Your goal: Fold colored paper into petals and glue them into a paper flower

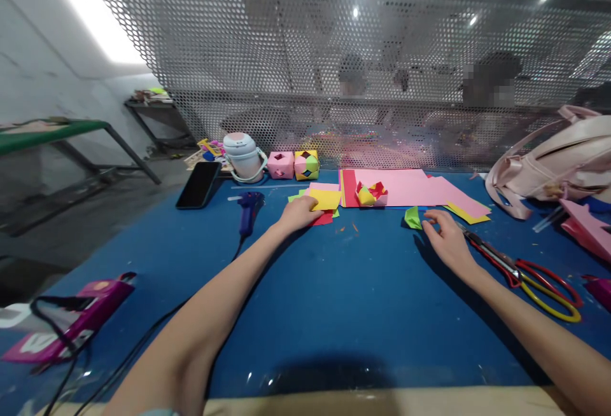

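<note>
My left hand (298, 212) is at a small stack of coloured paper squares, its thumb and fingers closed on the edge of a yellow paper square (325, 199). Pink, green and red sheets show around that square. My right hand (446, 238) is held low over the table, thumb and fingers apart, just right of a small folded green paper piece (413, 217); whether a fingertip touches it is unclear. Between the hands, farther back, a partly assembled red, yellow and pink folded-paper model (371, 194) rests on larger sheets of pink paper (401, 187).
Red-and-yellow-handled scissors (525, 276) lie beside my right forearm. A blue glue gun (249, 212), a phone (199, 185), a white lidded cup (242, 156) and two paper cubes (293, 165) are at left. A pink bag (558, 161) stands right, before a perforated metal screen (286, 66).
</note>
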Tool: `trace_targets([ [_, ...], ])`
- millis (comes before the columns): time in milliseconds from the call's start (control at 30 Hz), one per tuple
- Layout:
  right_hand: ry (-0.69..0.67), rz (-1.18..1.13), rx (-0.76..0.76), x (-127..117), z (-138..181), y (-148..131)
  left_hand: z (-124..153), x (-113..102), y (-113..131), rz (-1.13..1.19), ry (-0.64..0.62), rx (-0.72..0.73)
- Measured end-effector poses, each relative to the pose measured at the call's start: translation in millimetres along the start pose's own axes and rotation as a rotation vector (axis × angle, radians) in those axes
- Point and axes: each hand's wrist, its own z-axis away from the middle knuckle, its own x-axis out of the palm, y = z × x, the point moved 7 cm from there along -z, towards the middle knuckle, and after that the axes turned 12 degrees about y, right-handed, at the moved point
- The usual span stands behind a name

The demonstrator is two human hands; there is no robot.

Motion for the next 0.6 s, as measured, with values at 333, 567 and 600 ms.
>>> trace_targets([
  [333,-0.385,0.039,-0.495,112,2,-123,1,-11,-4,0.058,0.066,-0.057],
  [567,-0.39,-0.002,-0.627,171,-16,-154,-5,-17,-13,0.128,0.094,-0.094],
  [600,-0.402,-0.013,-0.655,174,-16,-157,-6,-18,-14,0.139,0.099,-0.098],
])
